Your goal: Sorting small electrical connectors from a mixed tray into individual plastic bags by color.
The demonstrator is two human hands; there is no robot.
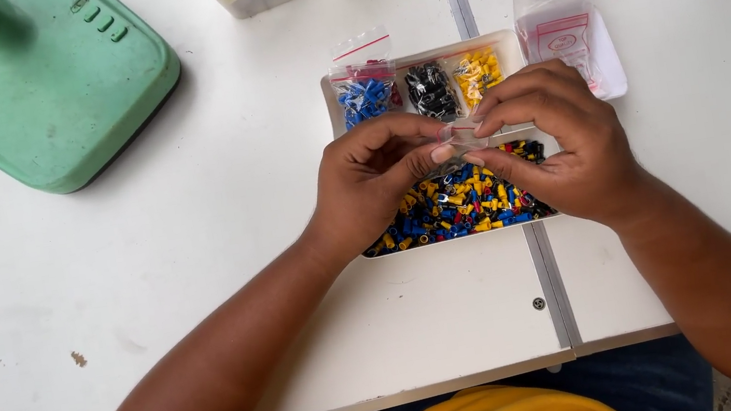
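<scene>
Above the tray (332, 103), both hands' fingers (436, 153) pinch a small clear bag (462, 133).

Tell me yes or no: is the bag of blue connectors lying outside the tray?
No, the bag of blue connectors lies inside the white tray, at its far left, beside the black and yellow bags.

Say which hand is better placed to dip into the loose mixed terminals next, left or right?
Left, probably. The left hand sits directly over the loose terminals in the tray, while the right hand grips the small clear bag from above and to the side. Both hands' fingers pinch that bag.
</scene>
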